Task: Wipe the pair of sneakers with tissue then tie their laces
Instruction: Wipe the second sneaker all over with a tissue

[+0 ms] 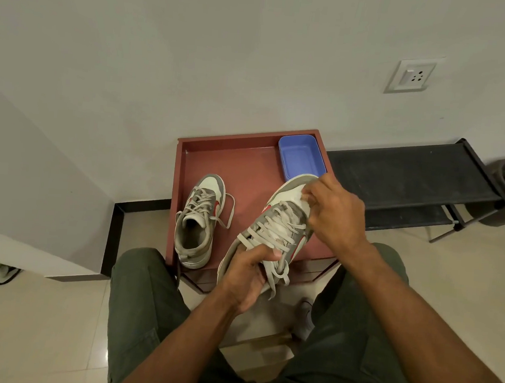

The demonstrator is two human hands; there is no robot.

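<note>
A low reddish-brown table point(247, 166) with a raised rim is set against the wall, top surface like a shallow tray. One sneaker point(198, 218) is laid on it at the left, toe toward the wall, laces loose and trailing onto the tabletop. A blue tub point(300, 157) is parked in the far right corner, right up against the rim. The second sneaker point(272, 229) is seen over the right half of the table, but whether it actually rests on the surface can't be made out. To the right, a black rack point(409, 179) is stood along the same wall on the tiled floor point(38, 325).
</note>
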